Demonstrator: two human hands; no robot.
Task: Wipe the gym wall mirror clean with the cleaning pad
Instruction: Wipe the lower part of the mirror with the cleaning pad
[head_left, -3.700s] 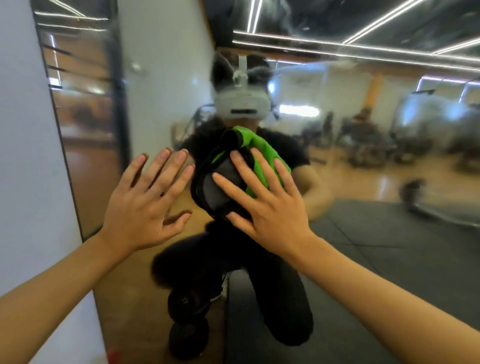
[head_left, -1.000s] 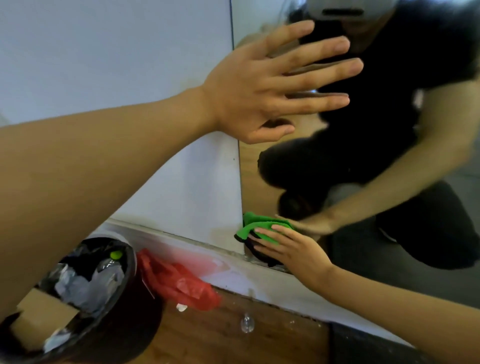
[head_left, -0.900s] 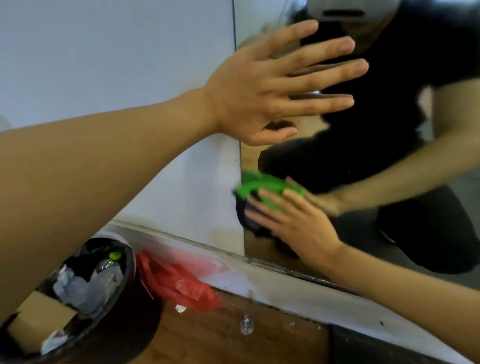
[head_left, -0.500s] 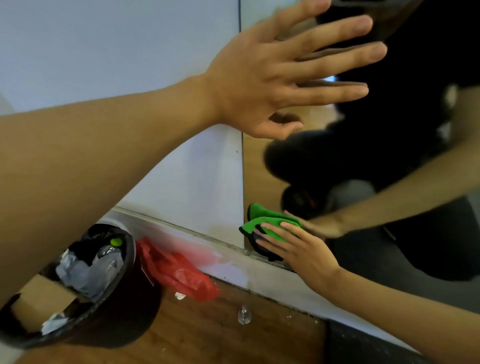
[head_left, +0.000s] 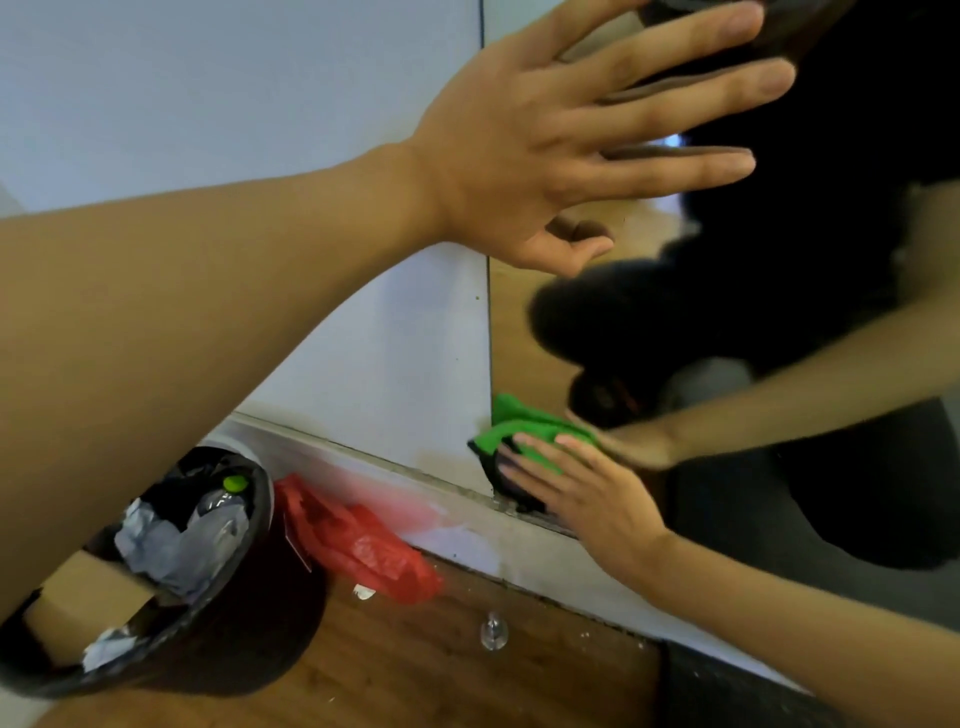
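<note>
Right hand (head_left: 592, 499), fingers flat on cleaning pad (head_left: 524, 434), still at mirror (head_left: 524, 332) bottom corner; left hand (head_left: 524, 156) still spread.

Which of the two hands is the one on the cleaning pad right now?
The right hand, low at the mirror's bottom left corner, presses the green cleaning pad. The left hand is higher up, fingers spread, touching no pad.

Right hand (head_left: 597, 499) flat on green pad (head_left: 524, 434) — mirror (head_left: 524, 332) corner (lower left).

Soft, even indoor light, wide-angle bending at the edges, slight motion blur, murky dark reflection in the mirror (head_left: 530, 332).
</note>
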